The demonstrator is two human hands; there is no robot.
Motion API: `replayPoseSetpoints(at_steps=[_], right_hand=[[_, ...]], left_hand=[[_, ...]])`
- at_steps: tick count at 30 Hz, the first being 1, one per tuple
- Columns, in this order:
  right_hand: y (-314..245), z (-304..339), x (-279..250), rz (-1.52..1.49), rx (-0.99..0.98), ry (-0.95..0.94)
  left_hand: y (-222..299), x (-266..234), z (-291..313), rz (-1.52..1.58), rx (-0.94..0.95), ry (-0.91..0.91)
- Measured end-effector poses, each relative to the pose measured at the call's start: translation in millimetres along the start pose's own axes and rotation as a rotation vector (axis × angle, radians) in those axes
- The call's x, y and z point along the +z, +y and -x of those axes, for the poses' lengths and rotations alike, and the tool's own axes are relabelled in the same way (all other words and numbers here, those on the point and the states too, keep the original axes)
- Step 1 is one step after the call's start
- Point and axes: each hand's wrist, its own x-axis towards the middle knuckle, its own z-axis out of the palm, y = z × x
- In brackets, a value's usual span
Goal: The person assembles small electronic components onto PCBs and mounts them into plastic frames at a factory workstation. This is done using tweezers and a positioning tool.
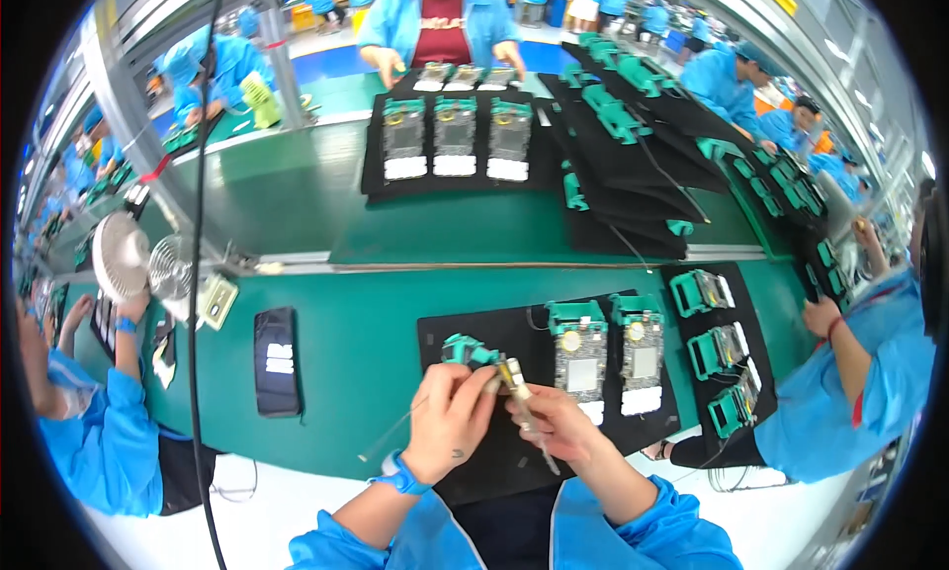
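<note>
Green tabletop (346,313) up front, busy workshop behind, co-worker (440,26) facing us across a second bench. Phone (276,362) lies to our left, white fan (121,256) beyond it.

Unit in work is off the black mat (484,321), held up above it: green bracket (470,350) plus a thin board (515,380) seen nearly edge-on. Left hand (453,420) is clamped on the bracket, fingertips drawn together where it meets the board. Right hand (557,424) is clamped on the board. Can't tell if the two parts are joined; our fingers hide the contact. Thin wire (395,434) trails loose beside our left wrist.

Two bracketed boards, near one (581,372) and far one (641,362), lie flat on the mat to our right.

Our read: step in hand is working the bracket against the board's end. Next move calls for a steady right hand, fine left fingertips, wire kept out of the joint.
</note>
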Motion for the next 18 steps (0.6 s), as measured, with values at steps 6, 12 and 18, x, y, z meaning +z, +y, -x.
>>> replayPoseSetpoints(at_steps=[6, 12, 18], right_hand=[[24, -20, 5, 0.132, -0.179, 0.038], [22, -15, 1, 0.239, -0.183, -0.003], [24, -8, 5, 0.266, -0.247, 0.011]], left_hand=[[-18, -9, 18, -0.087, 0.010, -0.036], [-14, -2, 26, -0.092, 0.023, -0.048], [-21, 1, 36, 0.012, -0.001, 0.004]])
